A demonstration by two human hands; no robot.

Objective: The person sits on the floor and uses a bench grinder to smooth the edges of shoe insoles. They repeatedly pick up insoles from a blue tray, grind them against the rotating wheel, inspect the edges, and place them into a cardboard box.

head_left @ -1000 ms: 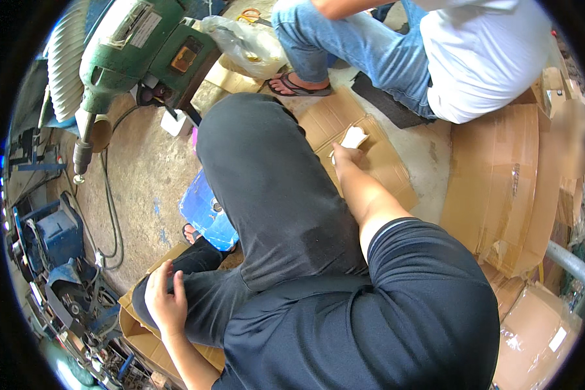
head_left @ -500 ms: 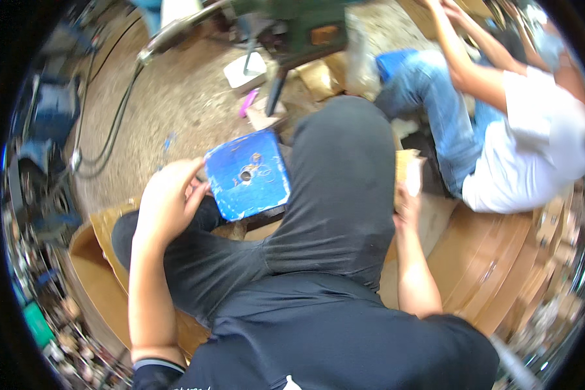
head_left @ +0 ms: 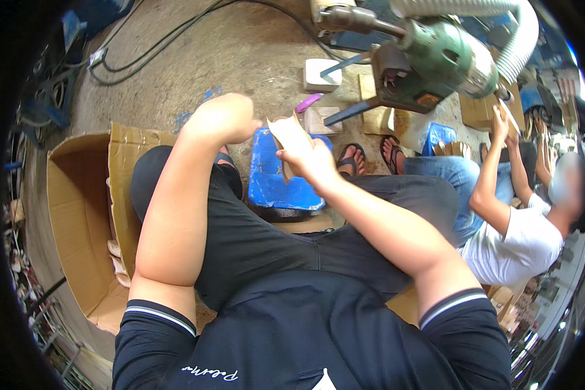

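Observation:
My right hand (head_left: pixel 312 159) grips a pale, curved piece of wood (head_left: pixel 285 132), fingers wrapped around its lower part. The piece is tilted over a scuffed blue square-topped stand (head_left: pixel 276 188) between my knees. To the left of the wood, my left hand (head_left: pixel 226 118) is raised over the stand's far left corner. It looks bent and partly smeared, with one fingertip pointing toward the wood; a small gap seems to lie between them. The other fingers are hidden behind the back of the hand.
An opened cardboard box (head_left: pixel 81 214) stands at my left, pale pieces inside. Ahead is a green grinding machine (head_left: pixel 439 62) on blue legs, with a ribbed hose (head_left: pixel 517 39). A seated co-worker (head_left: pixel 513 237) on the right holds a piece at it. A cable (head_left: pixel 175 39) crosses the floor.
My right hand has come from beside my right thigh to above the blue stand with the wooden piece. My left hand has left the stand's edge and lifted. My view has shifted too.

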